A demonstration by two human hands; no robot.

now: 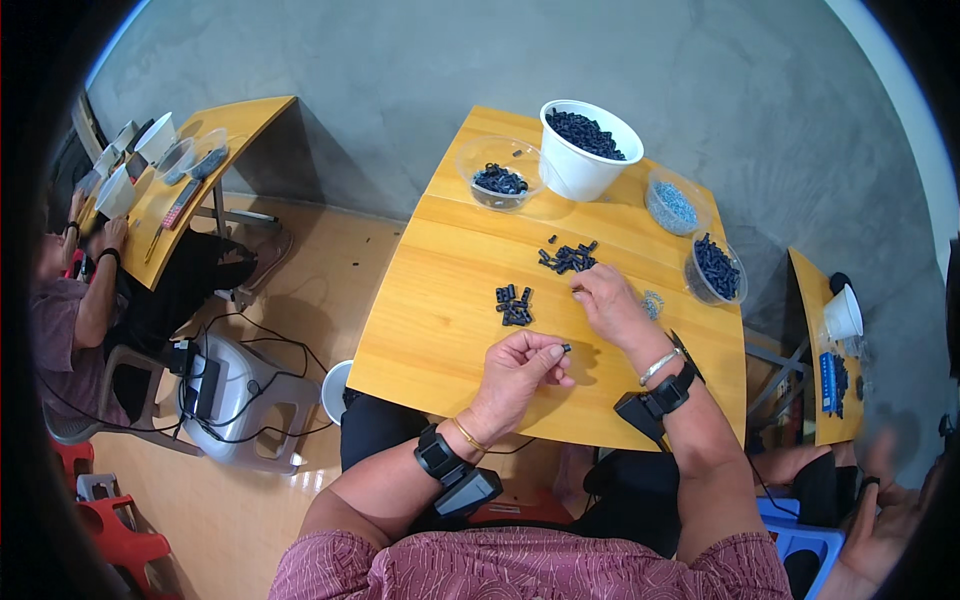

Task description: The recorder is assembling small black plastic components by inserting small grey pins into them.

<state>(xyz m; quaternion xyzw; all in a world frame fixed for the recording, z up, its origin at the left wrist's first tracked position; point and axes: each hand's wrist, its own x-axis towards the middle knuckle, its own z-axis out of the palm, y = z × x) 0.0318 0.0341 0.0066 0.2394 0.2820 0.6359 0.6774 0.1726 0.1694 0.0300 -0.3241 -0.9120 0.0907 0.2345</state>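
Above the table's near edge, my left hand (520,374) pinches a small black cylindrical piece (566,348) between thumb and forefinger, one end poking out. My right hand (612,308) reaches over the table with its fingertips pressed together, beside a loose pile of short black tubular pieces (567,258). What those fingertips hold is too small to make out. A second small group of black pieces (514,308) lies left of the pile. Partly behind my right hand is a little heap of small silvery parts (653,304).
A white bucket (572,181) full of black pieces stands at the back. Clear bowls flank it: one left (462,168) with black parts, one right with silvery bits (672,207), another with black pieces (720,297). Other people sit at side tables. A stool (245,400) with cables stands left.
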